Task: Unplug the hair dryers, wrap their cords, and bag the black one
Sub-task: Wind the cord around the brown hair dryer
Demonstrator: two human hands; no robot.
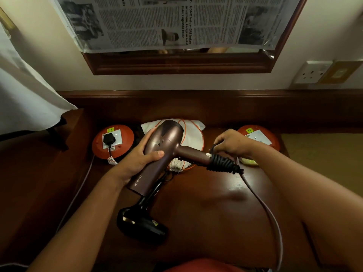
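The left hand (140, 156) grips the barrel of the bronze hair dryer (161, 154) above the wooden table (216, 203); the right hand (233, 143) pinches its black cord (224, 163), coiled round the handle end. The black hair dryer (140, 224) lies below them, the white drawstring bag (188, 134) behind

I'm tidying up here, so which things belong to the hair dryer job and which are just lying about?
Job: bronze-brown hair dryer; its black wrapped cord; black hair dryer; white drawstring bag; black plug in red socket disc.
Lying about: newspaper over mirror; white wall socket; white cloth.
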